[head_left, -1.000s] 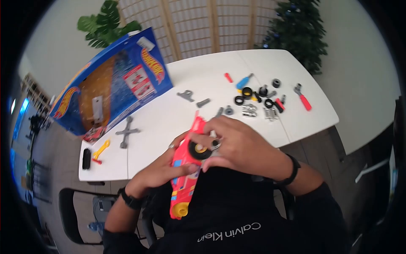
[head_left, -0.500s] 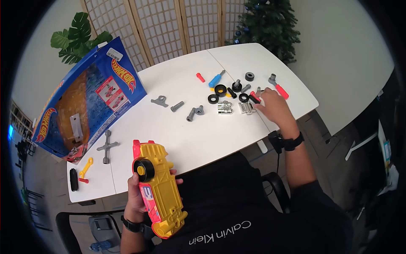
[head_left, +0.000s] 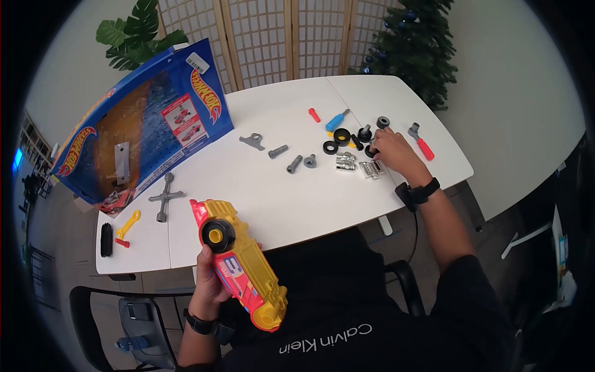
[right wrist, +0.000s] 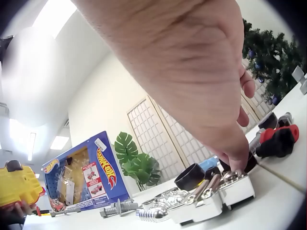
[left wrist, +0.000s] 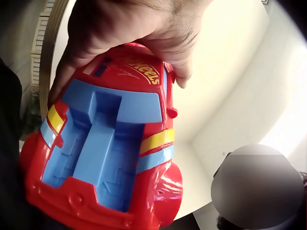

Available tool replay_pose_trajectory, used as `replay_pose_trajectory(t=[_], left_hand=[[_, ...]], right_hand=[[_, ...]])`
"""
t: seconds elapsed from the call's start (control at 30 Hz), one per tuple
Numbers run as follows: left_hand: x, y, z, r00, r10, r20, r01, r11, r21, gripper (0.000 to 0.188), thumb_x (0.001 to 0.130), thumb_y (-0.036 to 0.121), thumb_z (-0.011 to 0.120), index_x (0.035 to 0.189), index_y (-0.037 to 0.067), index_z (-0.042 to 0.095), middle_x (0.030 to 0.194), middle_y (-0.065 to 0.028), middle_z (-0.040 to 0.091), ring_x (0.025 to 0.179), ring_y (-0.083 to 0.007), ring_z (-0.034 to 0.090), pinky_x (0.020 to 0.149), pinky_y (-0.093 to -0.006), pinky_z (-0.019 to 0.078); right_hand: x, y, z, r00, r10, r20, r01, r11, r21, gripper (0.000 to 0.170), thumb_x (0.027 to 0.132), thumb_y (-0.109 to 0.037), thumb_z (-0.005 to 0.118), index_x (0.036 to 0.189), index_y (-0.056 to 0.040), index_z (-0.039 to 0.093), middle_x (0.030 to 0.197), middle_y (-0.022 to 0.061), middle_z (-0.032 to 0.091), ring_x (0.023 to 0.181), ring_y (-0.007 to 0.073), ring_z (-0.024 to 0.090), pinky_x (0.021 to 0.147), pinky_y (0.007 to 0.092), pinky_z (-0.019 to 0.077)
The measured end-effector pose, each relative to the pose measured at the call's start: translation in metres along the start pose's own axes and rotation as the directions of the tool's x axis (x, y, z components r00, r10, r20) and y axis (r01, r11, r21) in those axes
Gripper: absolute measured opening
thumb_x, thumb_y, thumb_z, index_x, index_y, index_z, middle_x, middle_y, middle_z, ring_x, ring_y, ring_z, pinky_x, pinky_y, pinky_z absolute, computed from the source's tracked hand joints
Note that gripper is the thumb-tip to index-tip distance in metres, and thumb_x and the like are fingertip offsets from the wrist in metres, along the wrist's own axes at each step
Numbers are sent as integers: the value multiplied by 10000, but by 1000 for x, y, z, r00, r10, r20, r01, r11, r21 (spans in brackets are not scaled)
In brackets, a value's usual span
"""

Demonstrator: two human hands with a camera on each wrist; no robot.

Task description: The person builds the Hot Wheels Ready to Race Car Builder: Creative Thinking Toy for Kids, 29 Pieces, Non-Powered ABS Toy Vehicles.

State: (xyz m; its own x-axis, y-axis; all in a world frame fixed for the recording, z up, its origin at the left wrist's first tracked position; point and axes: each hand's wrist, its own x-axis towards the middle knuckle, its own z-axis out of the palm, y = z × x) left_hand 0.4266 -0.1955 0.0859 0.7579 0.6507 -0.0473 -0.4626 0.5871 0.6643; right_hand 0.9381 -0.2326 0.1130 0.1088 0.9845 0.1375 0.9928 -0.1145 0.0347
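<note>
My left hand (head_left: 211,279) grips a toy car (head_left: 263,279) by its side, above my lap. The car has a red body and a yellow underside, with one black wheel (head_left: 218,235) toward me. In the left wrist view its blue truck bed (left wrist: 98,151) shows. My right hand (head_left: 401,155) reaches down into the loose parts at the table's right, fingertips right at a black tire (head_left: 370,151). Close in front, in the right wrist view, are chrome engine pieces (right wrist: 206,199). The hand hides part of its own fingertips, and I cannot tell whether they pinch the tire.
A blue toy box (head_left: 145,124) stands at the back left. Nearby lie a grey cross wrench (head_left: 166,196) and a yellow wrench (head_left: 129,224). Grey bolts (head_left: 279,151) lie mid-table. A blue screwdriver (head_left: 336,121) and a red-handled ratchet (head_left: 423,146) lie farther right.
My right hand has left the car and gone to the parts at the right. The left hand has turned the car so its yellow underside shows, then tilted it further.
</note>
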Motion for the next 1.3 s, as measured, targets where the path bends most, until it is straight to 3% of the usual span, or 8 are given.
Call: replay_pose_trajectory(t=[0.2,0.3,0.4,0.5,0.6,0.77,1.03,1.3], left_hand=[[4,2,1,1000,5,11,-5,1000,-15,849,965,609,654,1554,44,421,1395,-213,619,1308,-382,638,1077,-542,566],[1,3,-1,997,-16,-79,24,994,110,931,943,664,655,1577,31,399,1466,-194,568,1330,-400,615,1095,-555,551],[4,0,6,997,24,-76,-20,998,57,712,1015,544,673,1465,30,474,1301,-178,657,1254,-268,675,1056,-442,591],[5,2,12,997,17,-73,-10,996,93,696,1000,512,720,1430,22,478,1260,-132,669,1173,-215,713,987,-398,632],[6,2,11,997,-4,-79,25,963,267,886,950,633,716,1541,49,404,1435,-188,574,1320,-325,625,1081,-492,570],[3,4,36,993,73,-96,-58,986,154,757,965,323,806,1470,16,334,1359,-165,600,1195,-227,690,1030,-399,595],[1,-6,45,991,78,-108,-60,985,160,870,936,295,846,1487,-24,252,1351,-203,572,1241,-250,657,1080,-416,554],[0,-11,40,989,63,-131,-33,973,227,819,944,365,814,1502,11,330,1339,-157,582,1202,-225,673,1016,-416,601]], right_hand=[[2,9,1,969,-115,-221,120,993,8,100,875,-48,740,971,-20,746,1130,120,661,1151,317,613,891,450,566],[-10,-23,-34,937,103,-334,23,936,352,135,950,-53,654,1060,26,655,1008,129,679,977,273,672,764,361,581],[-23,-69,-64,966,187,-180,-27,761,649,132,1039,-56,569,1116,44,612,959,108,710,819,161,672,759,291,556],[-44,-133,-80,993,-46,-106,114,547,830,235,1097,-62,558,1291,43,641,1002,68,715,849,107,663,795,270,549],[-62,-200,-118,972,-232,41,37,322,946,301,1074,-16,587,1373,21,599,938,59,671,885,76,663,793,245,574],[-53,-255,-126,941,-327,-92,118,63,991,230,1053,-22,634,1277,4,588,992,49,680,900,82,676,755,222,556],[-52,-276,-108,870,-224,-439,487,529,695,219,889,-84,843,1070,-53,725,900,28,586,723,78,562,625,238,432],[-45,-269,-80,779,-272,-565,614,514,599,339,864,-200,878,1163,-70,788,1062,78,647,889,215,636,774,354,543]])
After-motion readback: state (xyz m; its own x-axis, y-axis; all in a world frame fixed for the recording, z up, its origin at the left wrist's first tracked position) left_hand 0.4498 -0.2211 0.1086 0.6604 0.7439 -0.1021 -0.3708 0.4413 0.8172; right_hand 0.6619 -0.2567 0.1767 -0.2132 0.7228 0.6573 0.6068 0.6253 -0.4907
